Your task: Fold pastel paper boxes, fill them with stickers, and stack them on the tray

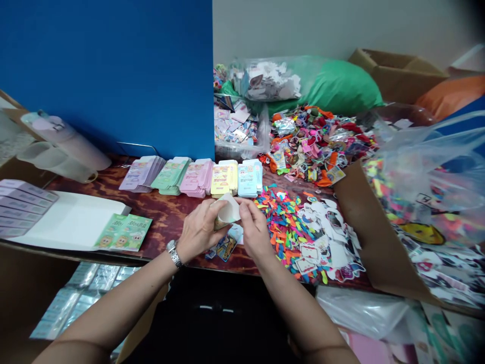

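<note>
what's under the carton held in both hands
Printed cards lie on the table below the carton; what lies behind it, the left hand and the right hand is covered and can't be seen.

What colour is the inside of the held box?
The held box is white inside; see the head view.

Smooth, matt paper card forms the small open white-lined box [229, 209]. The streaked reddish-brown wooden tabletop [163, 210] has a slight sheen. Silver metal-link wristwatch [174, 254], shiny; tall blue panel [113, 65], smooth; brown cardboard flap [361, 227], dull; crumpled clear plastic sheeting [364, 311], glossy.
</note>
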Demonstrator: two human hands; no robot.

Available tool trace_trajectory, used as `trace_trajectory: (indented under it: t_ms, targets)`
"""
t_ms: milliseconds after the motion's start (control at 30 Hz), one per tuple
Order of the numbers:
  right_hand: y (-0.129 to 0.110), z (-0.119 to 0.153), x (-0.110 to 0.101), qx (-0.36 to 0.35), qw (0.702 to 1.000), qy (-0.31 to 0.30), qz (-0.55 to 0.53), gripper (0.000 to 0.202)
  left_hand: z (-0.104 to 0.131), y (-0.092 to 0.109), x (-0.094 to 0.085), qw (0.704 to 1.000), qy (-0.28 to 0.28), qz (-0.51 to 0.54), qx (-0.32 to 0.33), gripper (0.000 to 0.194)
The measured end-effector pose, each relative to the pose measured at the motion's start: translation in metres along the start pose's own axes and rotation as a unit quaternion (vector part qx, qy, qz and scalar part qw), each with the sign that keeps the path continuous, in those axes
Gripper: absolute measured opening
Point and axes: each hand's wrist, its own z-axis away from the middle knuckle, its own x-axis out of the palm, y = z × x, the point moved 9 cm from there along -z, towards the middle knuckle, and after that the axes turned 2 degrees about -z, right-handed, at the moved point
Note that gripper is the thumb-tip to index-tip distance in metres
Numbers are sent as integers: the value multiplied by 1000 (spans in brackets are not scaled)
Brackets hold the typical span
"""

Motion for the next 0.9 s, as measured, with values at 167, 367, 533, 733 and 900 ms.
trace_trajectory:
  t_ms: [167,367,533,733,900]
  targets:
    - [14,-7,6,70,997,-19,-41,23,3,1,3,998,3,-54,-11,86]
    - [-28,1,4,-76,981,9,176,14,1,8,7,983,-26,-182,-5,99]
    - [-37,16,13,-172,960,1,219,30,-1,7,5,971,-30,-237,-7,101]
    - [-30,34,32,-239,933,-27,269,52,-1,11,9,965,-42,-258,-3,97]
    - [-22,28,39,-219,945,-74,232,49,-3,4,8,963,-63,-260,-24,87]
